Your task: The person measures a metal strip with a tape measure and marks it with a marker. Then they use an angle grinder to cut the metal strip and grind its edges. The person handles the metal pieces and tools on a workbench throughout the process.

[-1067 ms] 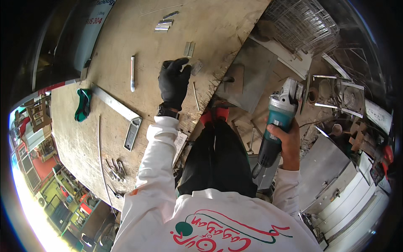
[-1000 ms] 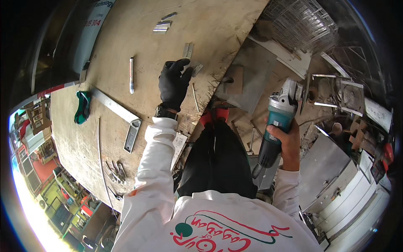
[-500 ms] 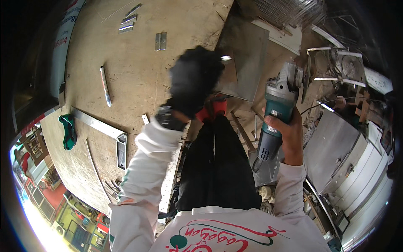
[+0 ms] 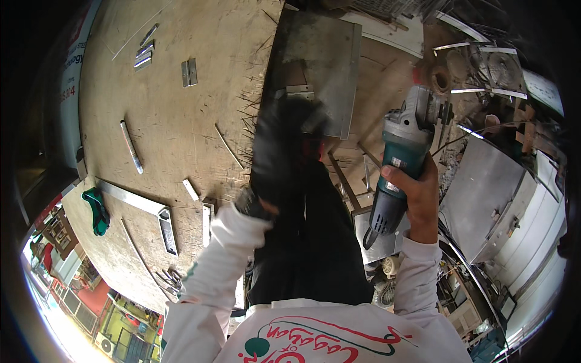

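Observation:
My right hand (image 4: 417, 187), bare, is wrapped around the body of a teal and grey angle grinder (image 4: 402, 151). The grinder is roughly upright in the picture, its metal head at the top and the disc side facing right. My left hand (image 4: 284, 145), in a black glove, is smeared by motion just off the table's right edge, above my legs. A small flat metal plate (image 4: 299, 92) shows at the glove's far end and appears gripped there; the fingers are hard to make out. On the table lie a metal hinge (image 4: 189, 72) and several narrow metal strips (image 4: 144, 55).
The wooden table (image 4: 181, 121) on my left bears a marker (image 4: 131, 147), a level (image 4: 167, 231), a thin rod (image 4: 229, 146) and green goggles (image 4: 95, 212). Sheet metal (image 4: 336, 78) lies beyond its right edge. A stand fan (image 4: 502, 68) and a metal cabinet (image 4: 478, 199) are at right.
The view has shifted to the right. My left hand has moved off the table edge toward my legs. The right hand keeps its hold on the angle grinder.

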`<state>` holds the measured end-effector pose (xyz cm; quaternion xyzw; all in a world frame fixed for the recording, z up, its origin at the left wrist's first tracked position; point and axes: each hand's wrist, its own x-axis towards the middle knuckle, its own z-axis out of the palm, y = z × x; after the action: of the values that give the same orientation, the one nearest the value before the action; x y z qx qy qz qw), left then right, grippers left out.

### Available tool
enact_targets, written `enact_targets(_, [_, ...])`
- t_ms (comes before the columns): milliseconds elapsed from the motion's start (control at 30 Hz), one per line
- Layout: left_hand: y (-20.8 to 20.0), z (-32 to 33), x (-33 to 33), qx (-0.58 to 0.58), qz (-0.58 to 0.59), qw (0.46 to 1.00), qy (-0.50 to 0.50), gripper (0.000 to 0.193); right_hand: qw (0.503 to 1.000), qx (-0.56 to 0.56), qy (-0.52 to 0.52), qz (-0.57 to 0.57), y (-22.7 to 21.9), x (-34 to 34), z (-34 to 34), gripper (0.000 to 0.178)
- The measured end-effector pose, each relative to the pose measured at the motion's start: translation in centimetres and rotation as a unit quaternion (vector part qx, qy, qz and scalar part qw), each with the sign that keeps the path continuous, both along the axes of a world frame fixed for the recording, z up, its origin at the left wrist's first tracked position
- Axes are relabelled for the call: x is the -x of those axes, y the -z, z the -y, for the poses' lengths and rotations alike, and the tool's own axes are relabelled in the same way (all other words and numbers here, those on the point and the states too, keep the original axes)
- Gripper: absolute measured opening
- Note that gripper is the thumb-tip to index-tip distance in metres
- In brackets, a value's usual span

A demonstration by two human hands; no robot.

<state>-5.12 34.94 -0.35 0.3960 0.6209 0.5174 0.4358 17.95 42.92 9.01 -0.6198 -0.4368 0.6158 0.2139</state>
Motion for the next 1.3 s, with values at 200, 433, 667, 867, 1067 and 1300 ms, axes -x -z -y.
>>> enact_targets(200, [-8.5,1.5,-9.3,0.21,0.235,0.928,0.201,0.075,0.992,-0.032,0.09,-0.08,-1.3,0.5,-0.5,0.058])
enact_targets(433, [-4.5,3.7,-10.3,0.197,0.771,0.593,0.123,0.049,0.881,0.15,0.002,-0.448,4.5,-1.3,-2.9,0.101])
enact_targets(667, [-2.2,3.9,-10.6,0.173,0.754,0.614,0.159,0.042,0.896,0.179,0.083,-0.397,6.6,-0.1,-2.4,0.087])
enact_targets(867, [-2.4,3.5,-9.6,0.199,0.662,0.694,0.199,0.038,0.918,0.197,0.076,-0.337,5.6,0.6,-3.1,0.084])
enact_targets(1067, [-3.6,1.2,-2.5,0.149,0.154,0.934,0.286,0.037,0.93,0.222,0.031,-0.29,5.5,0.5,-3.9,0.068])
enact_targets(1300, [-0.6,-6.8,7.7,-0.087,-0.561,0.814,0.122,0.033,0.994,-0.061,-0.093,0.0,5.7,0.9,-2.9,0.085])
